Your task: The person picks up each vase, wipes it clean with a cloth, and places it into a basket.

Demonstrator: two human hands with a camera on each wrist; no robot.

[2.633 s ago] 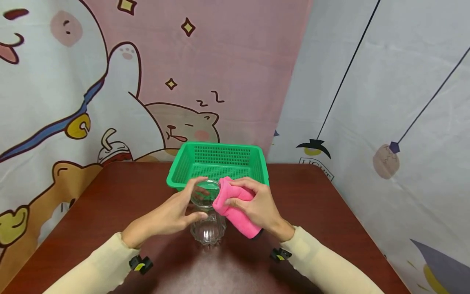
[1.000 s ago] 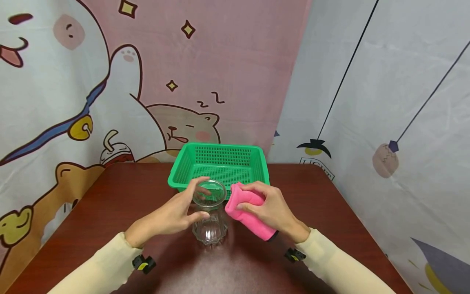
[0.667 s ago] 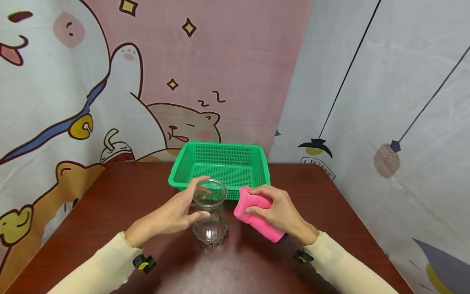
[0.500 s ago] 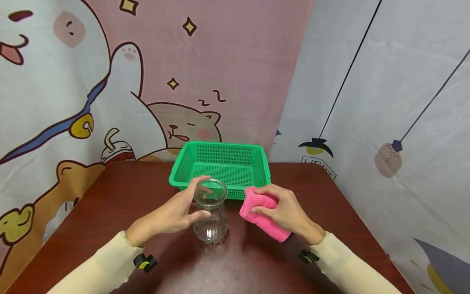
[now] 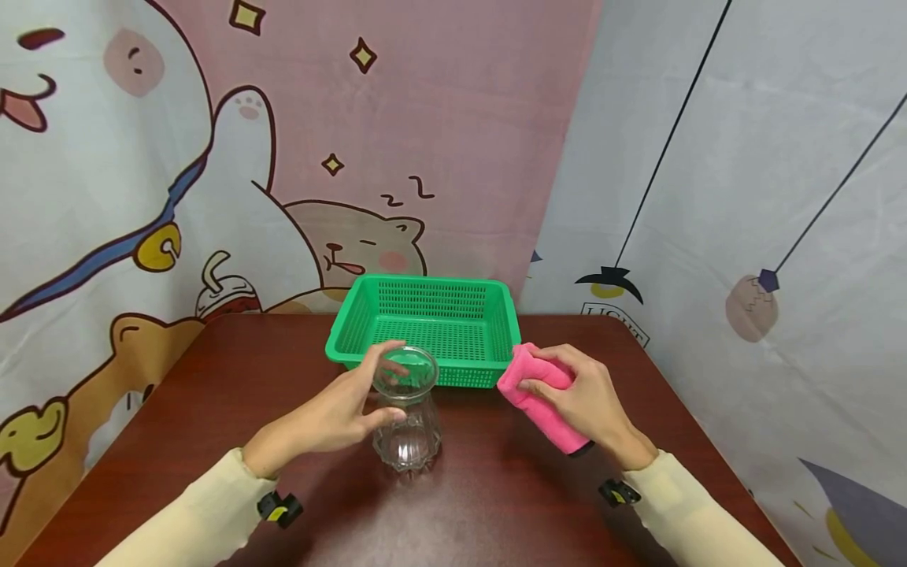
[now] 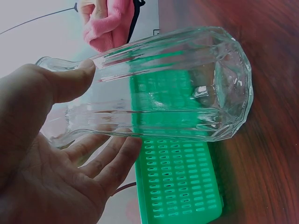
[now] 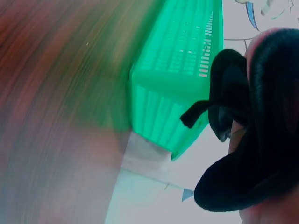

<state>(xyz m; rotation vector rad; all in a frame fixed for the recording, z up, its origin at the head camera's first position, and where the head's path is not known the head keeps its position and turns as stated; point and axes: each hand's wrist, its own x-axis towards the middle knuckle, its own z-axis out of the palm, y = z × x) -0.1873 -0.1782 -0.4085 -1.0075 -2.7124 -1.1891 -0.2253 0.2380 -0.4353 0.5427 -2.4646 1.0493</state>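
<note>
A clear glass vase (image 5: 409,437) with ribbed sides and a flared rim appears upright near the middle of the table. My left hand (image 5: 338,411) has its thumb and fingers curled round the vase's neck. The left wrist view shows the thumb on one side of the vase (image 6: 173,100) and the fingers on the other. To the right, my right hand (image 5: 588,398) grips a folded pink cloth (image 5: 544,402), held apart from the vase. Black edging (image 7: 254,154) of the cloth fills much of the right wrist view and hides most of that hand.
Behind the vase, a green plastic basket (image 5: 425,365) with slotted sides stands on the dark red-brown table (image 5: 276,354). A patterned cloth backdrop (image 5: 489,142) hangs beyond the table's far edge and along the right side.
My right hand has drawn the pink cloth away from the vase rim, moving steadily rightward. The left hand and the vase have hardly moved.
</note>
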